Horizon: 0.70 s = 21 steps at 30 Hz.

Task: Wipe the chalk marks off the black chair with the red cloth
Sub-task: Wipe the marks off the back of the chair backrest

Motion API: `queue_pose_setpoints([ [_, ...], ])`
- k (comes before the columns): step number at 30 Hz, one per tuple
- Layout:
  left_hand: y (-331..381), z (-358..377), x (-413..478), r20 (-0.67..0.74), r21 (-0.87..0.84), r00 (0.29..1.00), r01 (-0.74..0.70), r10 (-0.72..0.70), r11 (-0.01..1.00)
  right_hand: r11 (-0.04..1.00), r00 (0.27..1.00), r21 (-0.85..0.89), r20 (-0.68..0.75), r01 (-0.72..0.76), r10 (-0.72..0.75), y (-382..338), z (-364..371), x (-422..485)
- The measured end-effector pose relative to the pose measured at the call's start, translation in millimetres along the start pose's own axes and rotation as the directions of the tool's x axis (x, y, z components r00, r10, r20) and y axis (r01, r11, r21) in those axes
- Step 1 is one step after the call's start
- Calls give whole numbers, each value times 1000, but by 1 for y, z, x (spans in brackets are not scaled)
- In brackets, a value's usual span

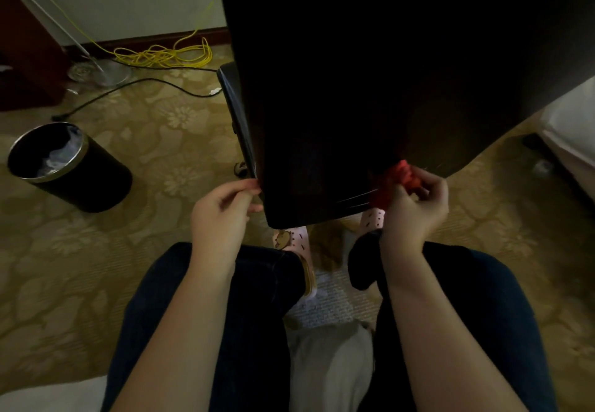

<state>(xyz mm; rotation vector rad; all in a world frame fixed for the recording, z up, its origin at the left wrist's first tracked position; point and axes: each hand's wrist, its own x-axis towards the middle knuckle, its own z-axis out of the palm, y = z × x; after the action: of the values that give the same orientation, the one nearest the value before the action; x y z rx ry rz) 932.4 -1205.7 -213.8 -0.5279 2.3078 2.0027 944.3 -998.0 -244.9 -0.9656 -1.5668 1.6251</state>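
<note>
Knees in dark jeans lie nearest, and past them both hands meet the near edge of the black chair, which stands on a patterned carpet. The left hand has its grip pinched on the chair's near left corner. The right hand has its grip curled round the bunched red cloth, held at the near right edge beside thin pale lines; a black bin stands well left.
</note>
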Motion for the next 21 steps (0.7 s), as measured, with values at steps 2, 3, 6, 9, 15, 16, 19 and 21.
queue_pose_setpoints([
  [2,0,-1,1,14,14,1000,-1,1,1000,997,996,65,-65,-49,53,-1,6,2],
  [3,0,-1,0,26,24,1000,-5,4,1000,996,996,63,-64,-60,64,2,12,-4],
  [6,0,-3,0,52,38,999,-13,11,999,998,996,-57,86,1,4,25,33,-47],
  [9,1,-3,2,24,35,1000,-13,12,999,984,918,-110,387,142,-89,45,39,-78],
  [15,0,-2,2,31,33,999,-24,23,999,831,807,-50,276,554,-522,1,12,-42],
  [16,0,-3,3,32,43,999,-28,27,999,762,752,-44,208,646,-626,-11,5,-30],
  [19,-3,-2,5,37,64,999,-26,24,998,591,597,-116,26,799,-802,-28,-7,1],
  [21,-4,-2,5,44,71,999,-31,28,997,583,593,-157,15,797,-805,-19,-3,0],
])
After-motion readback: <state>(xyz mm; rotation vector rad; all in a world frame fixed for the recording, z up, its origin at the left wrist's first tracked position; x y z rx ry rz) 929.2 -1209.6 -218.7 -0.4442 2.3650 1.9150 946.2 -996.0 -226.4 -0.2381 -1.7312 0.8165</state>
